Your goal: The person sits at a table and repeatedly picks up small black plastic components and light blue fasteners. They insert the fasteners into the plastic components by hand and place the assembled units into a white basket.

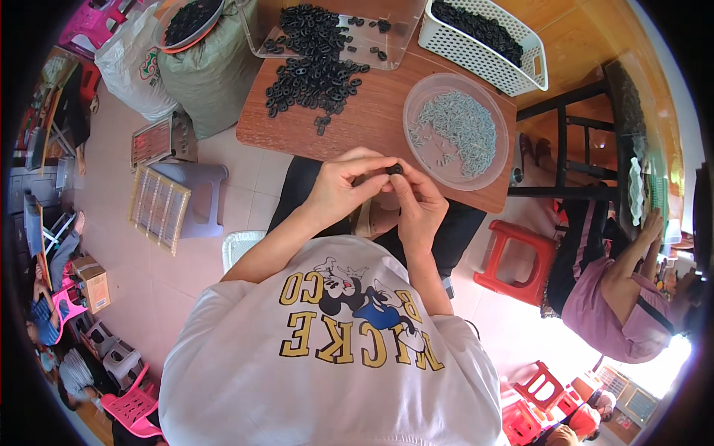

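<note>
In the head view, a brown table (383,111) stands on a tiled floor (167,279), with loose black parts (309,89) and a round tub (410,156) of pale screws (465,134) on top. By its near edge, the left hand (342,186) and right hand (422,204), nearly closed, pinch one black piece (395,169) between their fingertips. Fingers cover much of it; anything else gripped there is hard to make out. People at the left rim are cut off.
</note>
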The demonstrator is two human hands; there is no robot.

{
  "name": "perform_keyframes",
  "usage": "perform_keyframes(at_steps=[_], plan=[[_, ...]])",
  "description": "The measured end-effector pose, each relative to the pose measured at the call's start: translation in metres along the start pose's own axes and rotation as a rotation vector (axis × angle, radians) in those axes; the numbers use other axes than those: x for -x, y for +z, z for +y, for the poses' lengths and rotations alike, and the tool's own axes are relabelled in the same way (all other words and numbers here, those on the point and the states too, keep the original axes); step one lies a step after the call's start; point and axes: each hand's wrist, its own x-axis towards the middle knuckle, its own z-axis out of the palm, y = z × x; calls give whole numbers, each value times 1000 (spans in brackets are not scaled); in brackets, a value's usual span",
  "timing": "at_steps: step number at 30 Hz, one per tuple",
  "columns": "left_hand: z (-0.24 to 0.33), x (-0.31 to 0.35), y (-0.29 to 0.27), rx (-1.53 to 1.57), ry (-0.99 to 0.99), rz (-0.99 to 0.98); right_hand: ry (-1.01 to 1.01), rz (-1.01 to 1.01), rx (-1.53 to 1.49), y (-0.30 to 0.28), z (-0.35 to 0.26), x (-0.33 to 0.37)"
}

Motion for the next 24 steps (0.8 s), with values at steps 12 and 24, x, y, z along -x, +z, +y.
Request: perform_keyframes(at_steps=[12,24], plan=[[-21,20,-33,191,-323,208,-942,312,294,-15,-153,-121],[-52,71,-62,13,-539,115,-401,-361,721,57,8,-91]])
